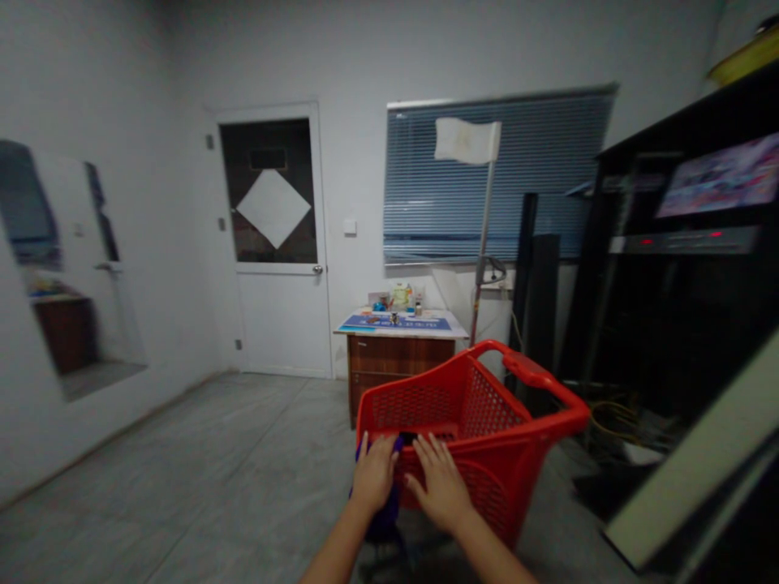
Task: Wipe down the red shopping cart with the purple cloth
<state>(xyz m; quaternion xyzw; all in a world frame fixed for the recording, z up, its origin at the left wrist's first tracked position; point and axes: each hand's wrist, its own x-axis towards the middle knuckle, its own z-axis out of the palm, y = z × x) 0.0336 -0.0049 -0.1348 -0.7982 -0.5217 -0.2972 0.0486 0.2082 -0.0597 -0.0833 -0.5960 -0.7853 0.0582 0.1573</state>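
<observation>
A red plastic shopping cart (pixel 522 438) stands right in front of me, its handle toward the right. My left hand (pixel 376 474) is at the cart's near rim, fingers bent over a dark purple cloth (pixel 385 523) that hangs down outside the cart. Beside it, my right hand (pixel 439 485) rests at the rim with its fingers stretched out and spread, holding nothing. A small dark thing (pixel 407 438) shows just inside the rim between my hands; I cannot make out what it is.
Behind the cart is a brown wooden cabinet (pixel 398 357) with small bottles on top. A pole with a white flag (pixel 466 140) rises near it. At right stand a black rack (pixel 645 300) and a leaning pale board (pixel 694 470). A white door (pixel 283 324) is at the back.
</observation>
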